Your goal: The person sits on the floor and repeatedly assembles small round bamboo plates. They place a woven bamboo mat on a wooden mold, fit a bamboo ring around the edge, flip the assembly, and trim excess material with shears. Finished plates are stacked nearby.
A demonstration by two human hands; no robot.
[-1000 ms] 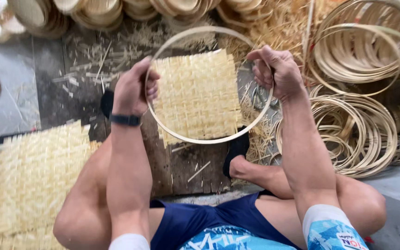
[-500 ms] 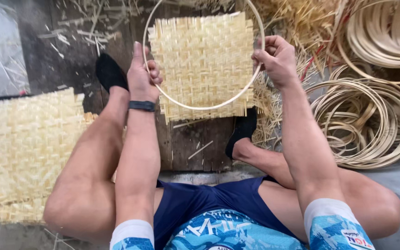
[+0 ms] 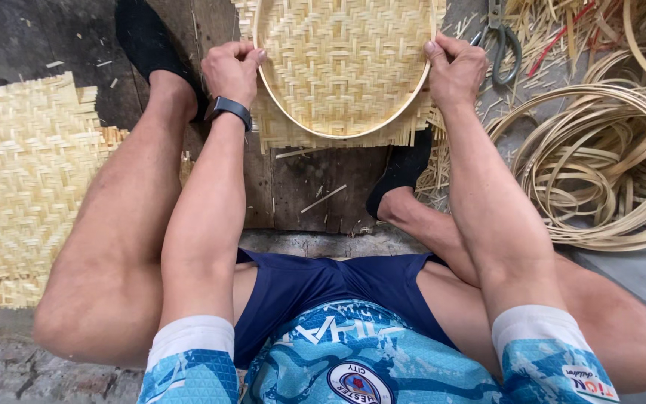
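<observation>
Left hand (image 3: 232, 71) and right hand (image 3: 454, 71) each closed on opposite sides of a thin hoop (image 3: 342, 135), pressing it down on a woven mat (image 3: 342, 60) at the far centre of the board. Mat dished inside the ring; frayed edges stick out untrimmed. Scissors (image 3: 499, 34) lie far right, hoop coils (image 3: 600, 172) beside them.

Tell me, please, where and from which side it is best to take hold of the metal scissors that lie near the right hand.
Probably grip the grey metal scissors at the handle loops, the lower, wider end toward the person, coming from above. They lie flat on the ground with the tips at the top edge, just beyond the right hand, so fingers can likely slip into the loops there.
</observation>
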